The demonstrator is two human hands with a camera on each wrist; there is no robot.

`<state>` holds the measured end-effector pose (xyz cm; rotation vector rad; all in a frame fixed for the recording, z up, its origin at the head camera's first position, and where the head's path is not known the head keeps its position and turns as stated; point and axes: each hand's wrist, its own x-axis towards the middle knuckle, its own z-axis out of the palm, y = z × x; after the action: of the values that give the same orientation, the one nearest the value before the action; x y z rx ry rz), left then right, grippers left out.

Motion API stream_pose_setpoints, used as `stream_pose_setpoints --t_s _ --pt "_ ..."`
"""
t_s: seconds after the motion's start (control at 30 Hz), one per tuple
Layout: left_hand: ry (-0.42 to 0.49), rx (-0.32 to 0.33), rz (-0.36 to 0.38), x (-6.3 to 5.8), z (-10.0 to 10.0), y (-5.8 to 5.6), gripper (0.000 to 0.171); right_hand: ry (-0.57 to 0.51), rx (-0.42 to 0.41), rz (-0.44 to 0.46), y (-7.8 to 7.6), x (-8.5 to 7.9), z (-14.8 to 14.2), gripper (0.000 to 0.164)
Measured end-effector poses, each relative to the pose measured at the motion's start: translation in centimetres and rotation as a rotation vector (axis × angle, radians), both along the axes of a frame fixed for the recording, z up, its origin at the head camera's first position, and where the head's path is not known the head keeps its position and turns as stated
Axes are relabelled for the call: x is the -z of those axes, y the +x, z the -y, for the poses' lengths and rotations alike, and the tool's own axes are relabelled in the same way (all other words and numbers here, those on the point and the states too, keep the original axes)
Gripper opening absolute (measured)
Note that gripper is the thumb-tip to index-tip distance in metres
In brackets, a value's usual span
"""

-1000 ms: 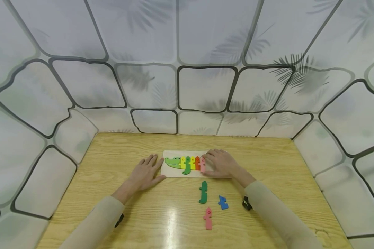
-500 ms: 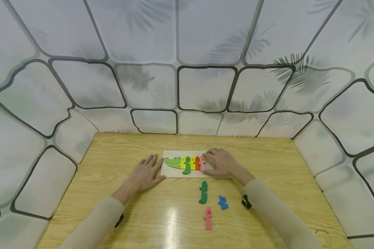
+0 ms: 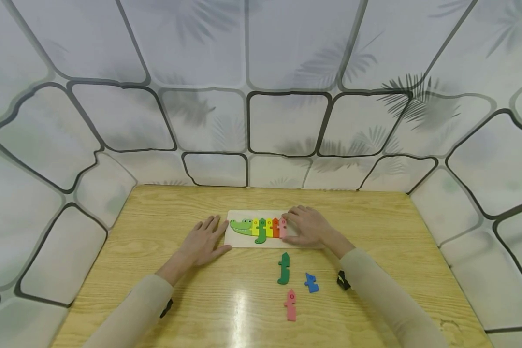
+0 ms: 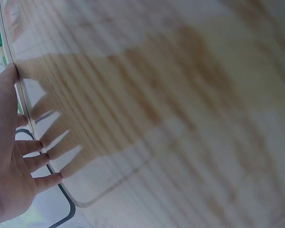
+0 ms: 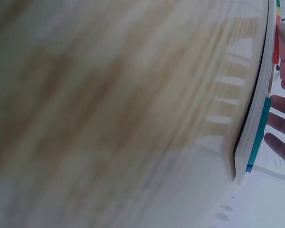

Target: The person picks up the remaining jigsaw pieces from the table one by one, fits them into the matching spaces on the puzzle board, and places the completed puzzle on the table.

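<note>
A pale puzzle board lies flat on the wooden table with a crocodile on it: a green head piece, then yellow, green, yellow and orange-red body pieces. At the row's right end is a pink puzzle piece, which my right hand pinches between thumb and index finger; in the right wrist view this pink piece shows between those fingertips. The board's right part is hidden under that hand. My left hand rests with spread fingers on the table, index finger and thumb at the board's left edge.
Loose on the table in front of the board are a green puzzle piece, a blue puzzle piece and another pink puzzle piece. Patterned white walls enclose the wooden table at the back and sides.
The pink piece at the row's end has shifted slightly away from me, now lining up with its neighbours, and my right hand has shifted slightly with it. The left hand stays put.
</note>
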<state>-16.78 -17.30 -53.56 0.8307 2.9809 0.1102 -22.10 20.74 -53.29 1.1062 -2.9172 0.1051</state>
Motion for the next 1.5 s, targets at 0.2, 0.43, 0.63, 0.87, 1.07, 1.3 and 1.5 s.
stream_pose_setpoints --t_s 0.2,0.43,0.63,0.87,1.07,1.3,1.5 --pt "0.002 0.000 0.001 -0.01 -0.01 -0.05 0.081 0.020 0.001 0.000 -0.15 -0.09 0.01 0.074" --pt "0.005 0.001 0.001 0.00 -0.02 -0.07 0.081 0.028 0.008 0.026 -0.26 -0.24 0.12 0.074" --pt "0.007 -0.001 0.005 -0.01 -0.02 -0.08 0.081 0.047 0.002 0.021 -0.39 -0.18 0.18 0.073" --pt "0.004 -0.004 0.008 -0.02 -0.03 -0.10 0.081 0.042 0.012 0.040 -0.42 -0.21 0.38 0.072" --pt "-0.002 -0.004 0.003 0.05 -0.01 -0.11 0.081 0.047 0.024 0.055 -0.47 0.01 0.51 0.072" --pt "0.000 -0.001 -0.006 0.12 -0.02 -0.10 0.081 0.040 0.029 0.049 -0.37 -0.01 0.68 0.071" --pt "-0.001 0.002 -0.008 0.14 -0.03 -0.08 0.081 0.032 0.019 0.040 -0.43 -0.08 0.66 0.070"
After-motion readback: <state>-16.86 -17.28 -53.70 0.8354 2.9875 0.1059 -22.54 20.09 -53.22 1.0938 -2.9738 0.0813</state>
